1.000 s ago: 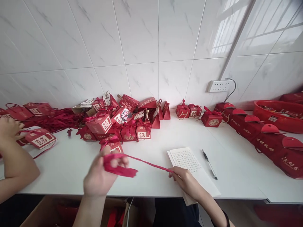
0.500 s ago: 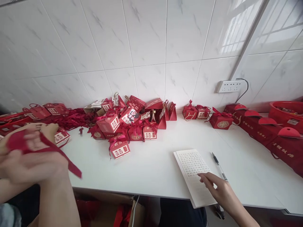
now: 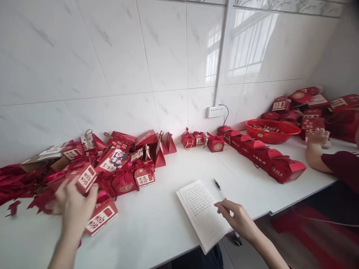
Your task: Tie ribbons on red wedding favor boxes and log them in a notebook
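Note:
My left hand (image 3: 75, 203) grips a small red gift box (image 3: 86, 178) bearing a white double-happiness panel. The thumb is on the box's right side, and the other fingers are partly hidden and blurred. Below that hand a bit of red ribbon (image 3: 80, 243) shows. Just to its right lies a tilted red box (image 3: 102, 217) with the same panel. My right hand (image 3: 237, 217) hovers or rests at the right edge of a notebook (image 3: 206, 229) with rows of handwriting, its fingers loosely bent and holding nothing. A pen (image 3: 219, 187) lies beyond those fingers, its rear end hidden.
Red boxes (image 3: 120, 158) pile up against the tiled wall, with red shreds (image 3: 17, 179) on the left. Rightward stand a row of red boxes (image 3: 260, 157), a red basin (image 3: 275, 136) of small items and another box heap (image 3: 311, 104). A co-worker's hand (image 3: 316, 140) reaches there.
The view has swung right. My left hand has moved from beside another person's hands and a ribbon at the left to the gift boxes. My right hand stays by the notebook.

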A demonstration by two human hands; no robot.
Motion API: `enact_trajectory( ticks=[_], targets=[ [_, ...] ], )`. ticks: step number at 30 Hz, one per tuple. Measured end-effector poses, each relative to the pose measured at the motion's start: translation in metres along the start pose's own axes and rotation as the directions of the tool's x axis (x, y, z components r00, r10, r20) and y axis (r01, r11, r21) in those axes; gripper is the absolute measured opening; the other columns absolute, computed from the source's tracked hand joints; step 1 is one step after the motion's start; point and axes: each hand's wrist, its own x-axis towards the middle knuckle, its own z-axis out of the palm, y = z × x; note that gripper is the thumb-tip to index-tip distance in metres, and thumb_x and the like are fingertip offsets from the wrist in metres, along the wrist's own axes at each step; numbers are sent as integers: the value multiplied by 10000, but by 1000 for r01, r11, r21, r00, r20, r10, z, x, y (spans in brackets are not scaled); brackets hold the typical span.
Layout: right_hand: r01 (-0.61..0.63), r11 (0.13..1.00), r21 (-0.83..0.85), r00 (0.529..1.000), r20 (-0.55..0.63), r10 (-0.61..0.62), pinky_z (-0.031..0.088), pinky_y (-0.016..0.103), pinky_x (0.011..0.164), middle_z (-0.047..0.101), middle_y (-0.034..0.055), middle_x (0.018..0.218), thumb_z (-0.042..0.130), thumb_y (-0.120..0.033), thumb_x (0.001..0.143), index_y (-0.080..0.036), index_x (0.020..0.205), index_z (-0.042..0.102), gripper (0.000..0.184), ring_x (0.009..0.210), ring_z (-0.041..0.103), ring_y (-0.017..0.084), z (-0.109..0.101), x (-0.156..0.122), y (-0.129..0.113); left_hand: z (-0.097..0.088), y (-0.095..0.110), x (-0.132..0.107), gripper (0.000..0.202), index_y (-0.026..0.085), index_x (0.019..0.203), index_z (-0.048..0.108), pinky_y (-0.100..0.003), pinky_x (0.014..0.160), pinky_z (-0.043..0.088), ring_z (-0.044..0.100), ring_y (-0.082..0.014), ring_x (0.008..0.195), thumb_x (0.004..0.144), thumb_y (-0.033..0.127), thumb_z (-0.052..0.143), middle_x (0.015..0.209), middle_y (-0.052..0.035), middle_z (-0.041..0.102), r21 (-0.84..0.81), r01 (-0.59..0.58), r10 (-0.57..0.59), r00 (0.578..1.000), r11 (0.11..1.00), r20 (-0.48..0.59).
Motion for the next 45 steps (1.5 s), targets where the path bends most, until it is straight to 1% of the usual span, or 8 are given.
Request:
enact_trajectory(
  ticks=[4,10,17,26,32,39,41,45],
  targets=[
    [6,1000,-23,997,-73,-8,471,260,613,647,48,750,346,-404,916,-187,831,632,369,659,584,151,-7,9,8,42,84,-59,336,179,1022,543,-481,1022,301,394,-296,1223,757,372,468,1274,-143,438,-320,-324,387,909,891,157],
    [18,999,-38,983,-184,-25,468,280,617,636,68,775,362,-424,890,-168,861,611,358,658,561,160,-22,49,25,129,159,-151,272,225,1019,537,-567,987,260,333,-302,1283,765,238,442,1283,-113,463,-469,-102,362,783,877,507],
    [-178,971,-159,939,-324,119,455,352,802,554,131,1008,504,-347,783,-138,972,557,287,910,562,234,-56,161,89,170,148,-187,220,233,916,588,-552,975,294,398,-285,1233,767,258,428,1193,-93,546,-579,82,310,779,811,546],
    [-553,833,-25,706,-545,452,257,588,928,176,321,1328,638,-390,671,-49,1341,168,887,1217,243,486,-60,290,127,176,144,-174,173,209,751,602,-487,990,349,460,-273,1169,713,261,441,1074,-85,563,-582,332,161,755,742,636],
    [-489,872,23,765,-469,441,325,512,934,321,301,1245,628,-369,650,-22,1340,162,902,1184,342,430,-70,277,133,173,145,-173,160,199,733,584,-467,964,372,479,-268,1148,703,241,433,1040,-87,576,-575,376,136,741,727,657],
    [72,997,1,981,-182,-71,422,413,933,353,182,1305,688,-429,608,-128,1325,223,905,1153,430,291,-69,201,71,165,151,-169,188,183,790,604,-430,942,375,551,-244,1013,673,263,480,948,-80,620,-652,418,137,769,632,625],
    [242,967,82,970,-8,-242,451,430,901,362,170,1303,696,-416,630,-170,1337,202,896,1136,450,277,-64,175,42,155,149,-165,225,176,833,604,-415,940,375,552,-236,1010,679,293,490,967,-84,624,-667,448,115,774,595,623],
    [385,893,232,842,307,-443,411,433,972,359,139,1333,716,-360,636,-207,1362,206,901,1202,408,260,-48,136,-16,123,128,-151,286,165,893,575,-352,861,432,567,-207,970,734,370,455,973,-84,619,-672,503,26,790,543,612]
  ],
)
